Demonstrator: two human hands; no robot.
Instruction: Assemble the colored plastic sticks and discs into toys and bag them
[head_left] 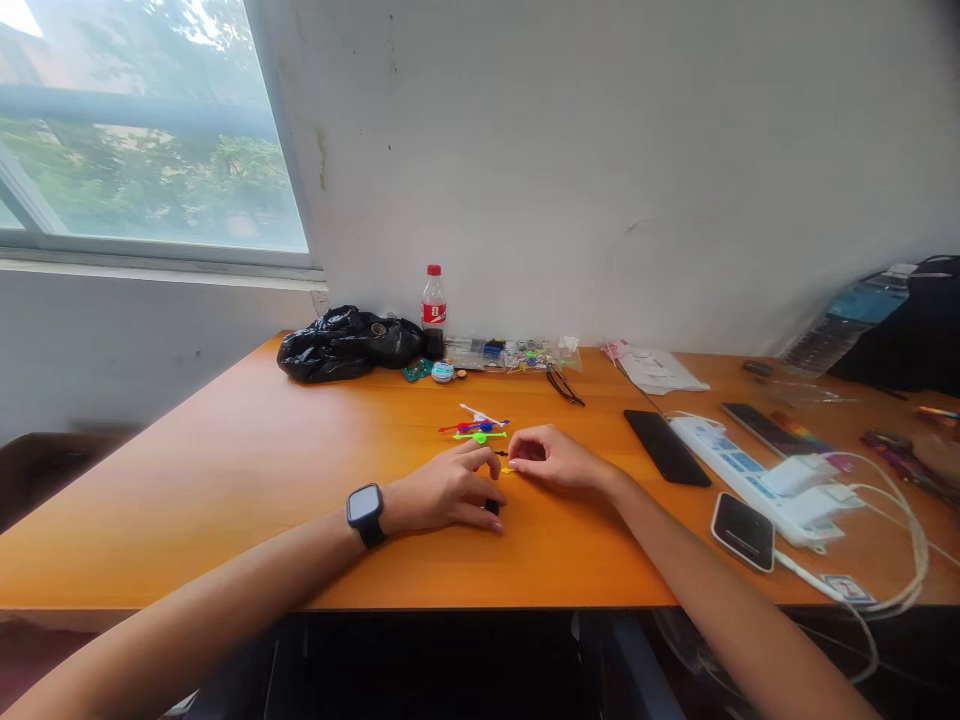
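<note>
My left hand (454, 488) rests low over the table, with a small black piece (492, 506) between its thumb and fingers. My right hand (559, 460) is closed in a pinch, its fingertips at a yellow plastic arrow spinner (507, 470) that is partly hidden. A black arrow tip (501, 453) shows between the two hands. Just beyond them lie a green arrow spinner (480, 437), a blue one (486, 426), a red one (452, 429) and a white one (480, 414), close together.
Behind stand a cola bottle (433, 310), a black plastic bag (345, 345) and clear bags of small parts (529, 356). To the right are a black phone (666, 447), a white power strip (739, 475) with cables and a small white-edged device (742, 532).
</note>
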